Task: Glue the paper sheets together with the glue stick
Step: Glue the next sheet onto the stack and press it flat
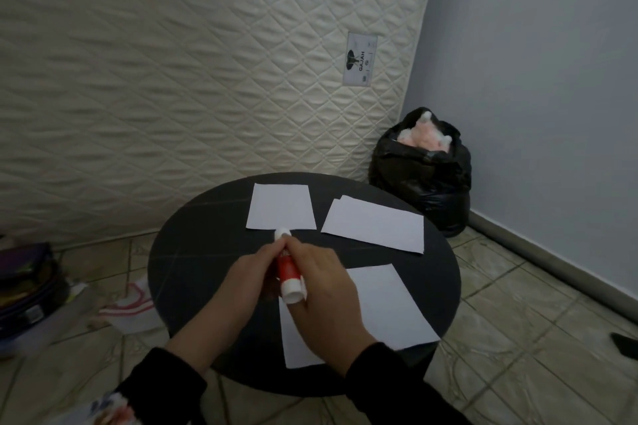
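A red and white glue stick (287,269) is held above the round black table (193,252), its white tip pointing away toward the far sheets. My left hand (241,283) grips its upper part and my right hand (324,290) wraps its lower body. A white paper sheet (281,205) lies just beyond the tip. To its right lie stacked white sheets (374,224). A third sheet (386,307) lies under my right hand, partly hidden by it.
A quilted mattress (172,79) leans upright behind the table. A black bag (423,176) stands in the corner at the right. Stacked books or folders (27,290) and a striped bag (129,307) lie on the tiled floor at the left.
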